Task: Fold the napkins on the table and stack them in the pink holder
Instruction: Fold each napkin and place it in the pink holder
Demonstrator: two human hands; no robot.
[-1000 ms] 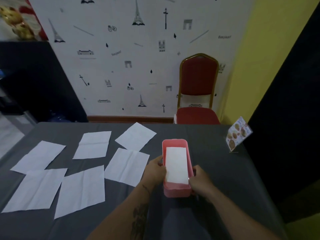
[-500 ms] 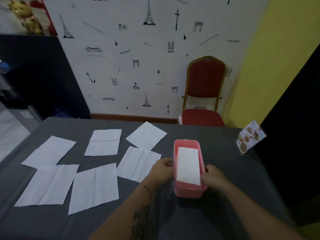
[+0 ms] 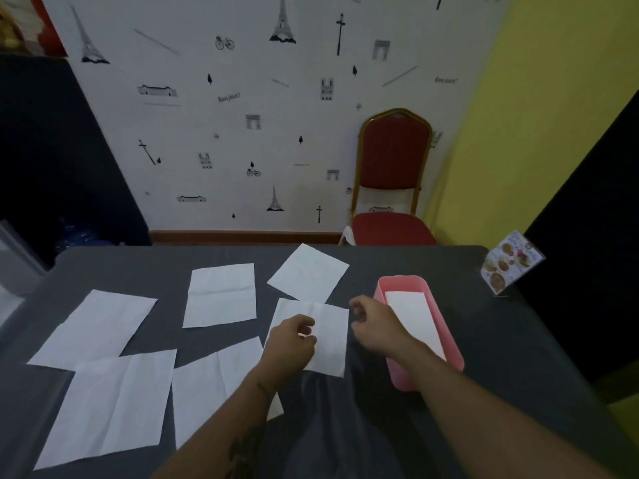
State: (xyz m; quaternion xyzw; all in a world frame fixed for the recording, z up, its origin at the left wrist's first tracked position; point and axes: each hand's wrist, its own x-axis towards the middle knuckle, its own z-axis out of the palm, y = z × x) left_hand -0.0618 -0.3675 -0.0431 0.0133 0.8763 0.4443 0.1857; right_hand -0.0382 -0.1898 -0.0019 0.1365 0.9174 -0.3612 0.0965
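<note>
Your left hand (image 3: 290, 344): rests on the near-left part of a flat white paper napkin (image 3: 328, 337), fingers (image 3: 306, 328) curled loosely on the sheet; whether they pinch it, you cannot tell.

Your right hand (image 3: 375, 323): hovers just right of that napkin and just left of the holder, fingers bent and slightly apart, clamped on nothing.

Dark grey desk (image 3: 501, 357): carries every item below.

Near-left white napkin (image 3: 110, 406): flat, creased lengthwise, at the desk's near-left corner.

Near-middle white napkin (image 3: 211, 385): flat, just right of the former, partly covered by your left forearm.

Pink plastic rectangular holder (image 3: 404, 378): right of the hands, long axis running away from you. Your right forearm crosses its near end.

Folded white napkin (image 3: 415, 316): lies flat inside the holder as a narrow strip.

Far-left white napkin (image 3: 96, 328): flat, at the desk's left edge.

Middle white napkin (image 3: 221, 293): flat, with a crosswise crease, beyond the near-middle one.

Far white napkin (image 3: 307, 273): turned diamond-wise, its near corner touching or overlapping the napkin under your left hand.

Printed menu card (image 3: 511, 262): stands tilted at the far-right corner of the desk.

Red padded chair with gold frame (image 3: 394, 178): beyond the desk, against the wall.

White wallpaper with Paris motifs (image 3: 242, 115): behind the chair.
</note>
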